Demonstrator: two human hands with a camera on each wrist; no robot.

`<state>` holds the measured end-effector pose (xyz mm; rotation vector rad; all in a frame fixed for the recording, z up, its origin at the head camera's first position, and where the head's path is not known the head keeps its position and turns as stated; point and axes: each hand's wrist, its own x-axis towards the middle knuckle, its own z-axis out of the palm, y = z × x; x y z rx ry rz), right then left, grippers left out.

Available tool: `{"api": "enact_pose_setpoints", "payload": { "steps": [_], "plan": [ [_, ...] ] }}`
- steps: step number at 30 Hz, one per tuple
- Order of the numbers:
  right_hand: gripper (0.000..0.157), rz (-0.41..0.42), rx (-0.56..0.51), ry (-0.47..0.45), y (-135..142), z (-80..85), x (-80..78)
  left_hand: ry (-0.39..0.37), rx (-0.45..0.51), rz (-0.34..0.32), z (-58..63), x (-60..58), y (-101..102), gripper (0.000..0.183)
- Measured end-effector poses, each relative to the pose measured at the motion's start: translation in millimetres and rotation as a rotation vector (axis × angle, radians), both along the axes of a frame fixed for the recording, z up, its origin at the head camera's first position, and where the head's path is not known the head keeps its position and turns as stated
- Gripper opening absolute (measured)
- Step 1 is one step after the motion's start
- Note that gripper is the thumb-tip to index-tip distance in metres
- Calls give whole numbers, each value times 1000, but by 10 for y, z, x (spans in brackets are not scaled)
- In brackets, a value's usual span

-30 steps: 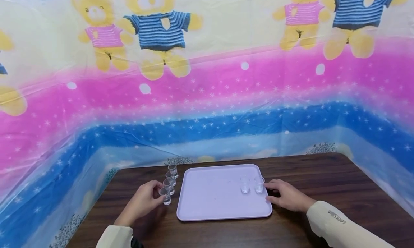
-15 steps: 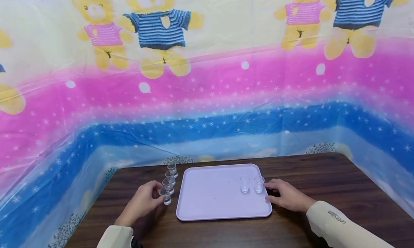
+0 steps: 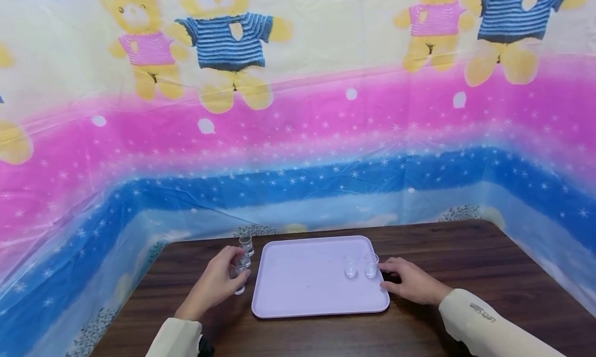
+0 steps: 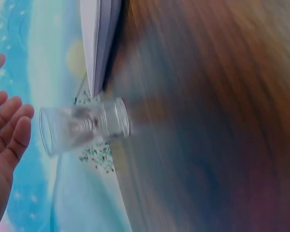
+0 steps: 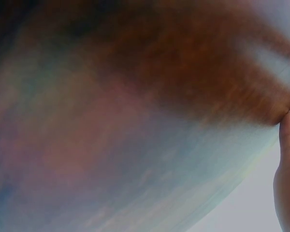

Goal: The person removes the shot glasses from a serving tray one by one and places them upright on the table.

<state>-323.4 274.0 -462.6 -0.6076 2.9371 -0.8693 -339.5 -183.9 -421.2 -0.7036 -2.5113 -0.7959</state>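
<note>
A row of several clear shot glasses (image 3: 246,246) runs along the left of a pale lilac tray (image 3: 298,287). My left hand (image 3: 214,282) is at the row's near end, partly hiding the closer glasses, with thumb and fingers spread apart. In the left wrist view, a glass (image 4: 113,118) stands upright on the table, a gap away from the fingers (image 4: 20,133). Two more shot glasses, one (image 3: 351,268) left of the other (image 3: 371,266), stand on the tray's right side. My right hand (image 3: 414,282) is at the tray's right rim, fingertips right beside the outer glass.
The dark wood-grain table (image 3: 465,274) extends around the tray, with its back edge behind. A printed cloth (image 3: 302,108) with teddy bears hangs behind the table. The right wrist view is mostly blurred table and part of the right hand.
My left hand has risen slightly and shifted right and away from me, over the near glasses of the row. The right hand stays by the tray's rim.
</note>
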Motion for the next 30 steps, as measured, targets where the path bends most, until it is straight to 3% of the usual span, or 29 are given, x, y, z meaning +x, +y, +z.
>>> {"api": "enact_pose_setpoints", "payload": {
  "steps": [4, 12, 18, 30],
  "plan": [
    [51, 14, -6, 6, -2, 16, 7, 9, 14, -81, 10, -43, 141, 39],
    [51, 23, 5, 24, 19, -26, -22, -46, -18, -168, 48, -73, 541, 38],
    [51, 25, 7, 31, 9, -3, -14, -41, -31, -263, 41, -106, 823, 36],
    [51, 29, 11, 26, 21, 8, -2, -135, -80, -318, 56, -150, 1442, 33]
  ]
}}
